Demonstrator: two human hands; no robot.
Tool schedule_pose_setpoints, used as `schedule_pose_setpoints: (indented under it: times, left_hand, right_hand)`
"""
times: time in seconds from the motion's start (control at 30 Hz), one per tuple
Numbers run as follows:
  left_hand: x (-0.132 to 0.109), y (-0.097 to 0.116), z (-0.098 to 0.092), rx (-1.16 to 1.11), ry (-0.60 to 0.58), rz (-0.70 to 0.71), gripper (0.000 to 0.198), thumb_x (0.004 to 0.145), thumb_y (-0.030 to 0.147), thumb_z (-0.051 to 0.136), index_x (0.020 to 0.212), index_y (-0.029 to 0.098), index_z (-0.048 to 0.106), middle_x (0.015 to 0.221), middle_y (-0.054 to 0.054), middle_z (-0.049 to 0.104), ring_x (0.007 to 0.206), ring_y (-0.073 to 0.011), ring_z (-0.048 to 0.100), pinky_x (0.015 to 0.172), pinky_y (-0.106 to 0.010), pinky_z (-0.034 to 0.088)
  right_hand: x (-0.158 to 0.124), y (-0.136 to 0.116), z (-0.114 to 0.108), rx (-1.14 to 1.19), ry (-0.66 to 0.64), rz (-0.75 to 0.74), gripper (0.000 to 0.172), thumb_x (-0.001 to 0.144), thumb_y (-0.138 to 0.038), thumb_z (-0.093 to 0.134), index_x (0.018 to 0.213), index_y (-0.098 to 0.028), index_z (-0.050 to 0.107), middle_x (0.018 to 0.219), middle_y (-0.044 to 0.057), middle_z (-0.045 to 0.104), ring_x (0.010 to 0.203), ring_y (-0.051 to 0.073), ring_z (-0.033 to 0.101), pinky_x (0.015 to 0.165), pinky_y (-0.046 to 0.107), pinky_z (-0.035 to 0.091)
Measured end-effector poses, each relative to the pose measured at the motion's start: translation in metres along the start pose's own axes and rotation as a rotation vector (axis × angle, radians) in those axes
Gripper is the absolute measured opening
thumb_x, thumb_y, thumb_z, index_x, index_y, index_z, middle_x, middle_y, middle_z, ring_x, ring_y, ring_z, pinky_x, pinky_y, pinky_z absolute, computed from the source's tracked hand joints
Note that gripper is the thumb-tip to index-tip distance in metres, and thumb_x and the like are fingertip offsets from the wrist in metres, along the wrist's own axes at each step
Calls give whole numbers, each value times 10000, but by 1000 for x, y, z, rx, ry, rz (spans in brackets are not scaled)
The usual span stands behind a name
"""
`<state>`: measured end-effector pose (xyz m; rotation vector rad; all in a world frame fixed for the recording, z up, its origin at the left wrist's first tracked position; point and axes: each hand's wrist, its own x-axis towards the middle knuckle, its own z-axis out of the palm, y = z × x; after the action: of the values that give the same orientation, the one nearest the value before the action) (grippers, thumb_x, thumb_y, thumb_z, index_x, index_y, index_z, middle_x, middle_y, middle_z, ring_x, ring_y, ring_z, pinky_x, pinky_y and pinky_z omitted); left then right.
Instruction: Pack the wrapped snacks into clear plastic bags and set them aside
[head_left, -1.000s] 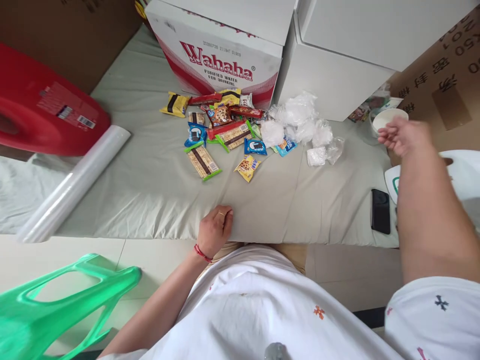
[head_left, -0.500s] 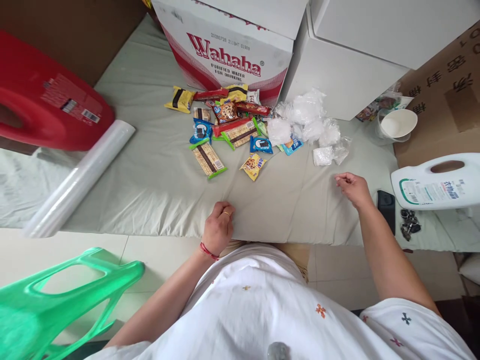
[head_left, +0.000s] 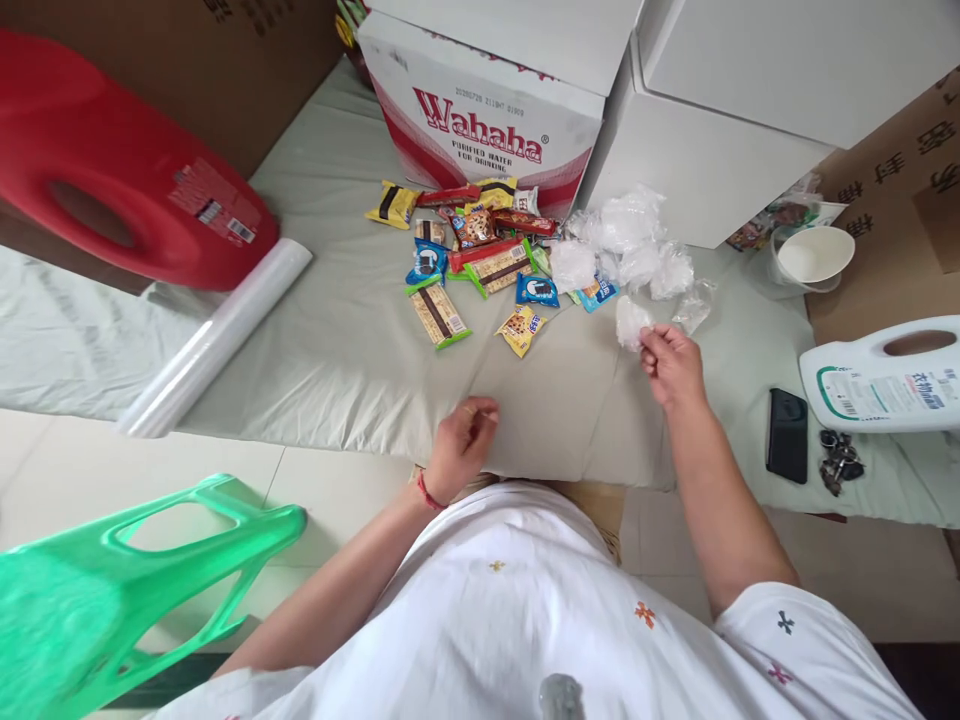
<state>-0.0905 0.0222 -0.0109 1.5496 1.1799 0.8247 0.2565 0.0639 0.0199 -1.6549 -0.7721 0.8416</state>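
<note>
One small white bundle in clear wrap (head_left: 630, 322) is pinched by its lower right edge in the fingers of the right hand (head_left: 673, 368), on the near side of a heap of white bundles (head_left: 627, 222) at the cloth-covered tabletop (head_left: 352, 390). It is likely light, soft and a bit slippery, so it should be held gently by its crinkly edge and not squashed. The left hand (head_left: 463, 450) is curled loosely, with nothing seen in it.

The right hand (head_left: 673, 368) holds one plastic-wrapped bundle (head_left: 630, 322). Beyond the left hand (head_left: 463, 445) lie at least two green-edged packs (head_left: 439, 313); to its left, one red jug (head_left: 225, 175), one green stool (head_left: 202, 570). Rightward of the right: one phone (head_left: 787, 435), one white jug (head_left: 885, 378).
</note>
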Motion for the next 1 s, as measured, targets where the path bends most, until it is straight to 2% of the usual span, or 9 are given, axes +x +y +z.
schedule_pose_setpoints:
  times: [0.13,0.27,0.4,0.53,0.6,0.73,0.83,0.93,1.0]
  left_hand:
    - [16,32,28,-390,-282,-249,505,946,659,559,1118,187,611,835,-33,643,670,-138,577,501,-236,396]
    - [37,45,56,-455,-287,-248,506,854,682,672,976,195,608,753,5,606,635,-121,519,528,-238,372]
    - [44,38,66,-404,-242,-167,418,854,598,698,840,193,594,736,12,605,640,-113,459,594,-255,363]
    - [40,31,58,-453,-283,-206,416,854,587,703,826,192,576,689,31,567,621,-105,432,597,-256,339]
    - [39,30,51,-519,-285,-242,440,834,600,724,819,197,547,672,40,555,622,-102,455,615,-254,358]
    - [38,32,39,-636,-247,-331,476,801,612,757,819,208,506,712,34,591,663,-111,542,644,-251,403]
    - [37,33,36,-656,-270,-369,476,798,609,764,806,201,518,710,30,601,643,-103,544,629,-246,397]
    - [37,34,40,-667,-327,-372,456,814,597,753,798,187,554,691,23,604,620,-97,524,621,-246,390]
    - [37,36,44,-675,-365,-372,445,813,584,758,793,183,568,682,22,597,609,-97,513,620,-252,392]
  right_hand:
    - [-70,1,33,242,-111,152,393,641,-463,885,803,-223,620,628,-66,539,462,50,347,398,199,247]
    - [-106,8,49,248,-135,206,408,654,-500,893,800,-216,639,604,-69,542,453,51,356,395,201,246]
    - [-110,9,39,333,-201,353,443,653,-518,898,756,-210,596,573,-68,528,432,38,298,371,178,178]
    - [-94,9,15,590,-279,543,492,588,-456,933,686,-206,521,529,-94,411,437,28,180,349,154,130]
    - [-85,11,5,655,-269,551,482,598,-443,930,697,-207,521,550,-92,412,442,31,171,345,151,131]
    - [-88,15,-5,528,-106,325,421,772,-610,783,865,-233,620,760,-13,603,509,74,382,399,187,304]
    - [-106,10,-7,200,-31,-25,344,866,-584,721,1005,-275,662,1000,38,656,772,150,580,619,265,503]
    - [-123,1,-2,-228,-181,-460,327,850,-478,792,1123,-317,709,1190,77,648,1082,250,593,892,403,541]
    - [-128,-3,7,-435,-328,-644,255,872,-399,789,1116,-339,745,1201,75,668,1131,277,569,963,453,511]
